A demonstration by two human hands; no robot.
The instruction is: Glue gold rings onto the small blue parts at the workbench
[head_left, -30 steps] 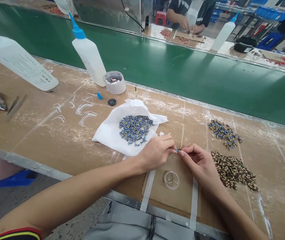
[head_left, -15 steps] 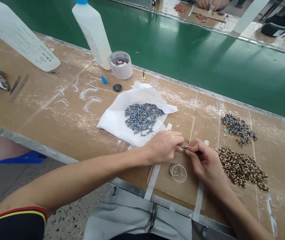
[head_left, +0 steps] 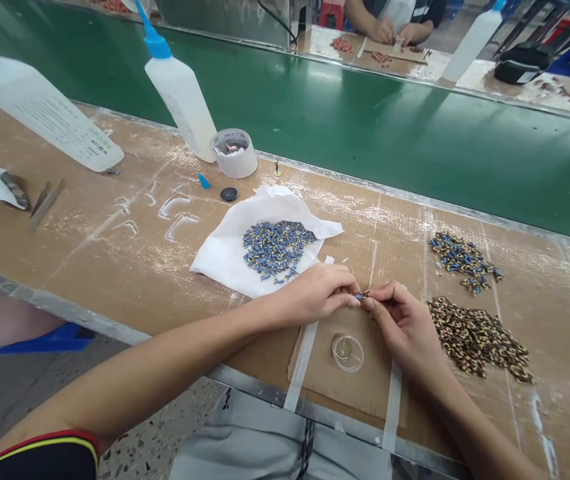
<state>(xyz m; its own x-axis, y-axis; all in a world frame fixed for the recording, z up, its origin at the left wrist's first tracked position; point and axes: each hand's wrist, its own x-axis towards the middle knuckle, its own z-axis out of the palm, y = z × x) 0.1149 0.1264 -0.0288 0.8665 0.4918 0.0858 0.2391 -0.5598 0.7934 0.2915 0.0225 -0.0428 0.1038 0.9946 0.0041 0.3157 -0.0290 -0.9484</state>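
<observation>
My left hand (head_left: 322,293) pinches one end of a small blue piece (head_left: 359,297). The fingertips of my right hand (head_left: 405,320) meet it from the other side, closed on a tiny dark part (head_left: 365,294) that touches the blue one. Just below them, a small clear cup (head_left: 347,353) with a thin wire-like stick in it stands on a cardboard sheet (head_left: 365,393). Left of my hands, a heap of blue-and-yellow pieces (head_left: 277,247) lies on white paper (head_left: 215,257). Right of them is a pile of dark brown-and-yellow pieces (head_left: 477,339), with blue-and-brown pieces (head_left: 465,257) behind it.
Two white bottles, one upright-leaning (head_left: 182,100) and one large (head_left: 55,113), stand at the back left. Near them are a tape roll (head_left: 237,159), a black cap (head_left: 229,194) and tweezers (head_left: 47,205). Beyond the green belt (head_left: 365,120), another person's hands (head_left: 397,32) work.
The view has tilted up, showing more of the far bench. My hands stay together, and more of the blue piece shows between my fingertips.
</observation>
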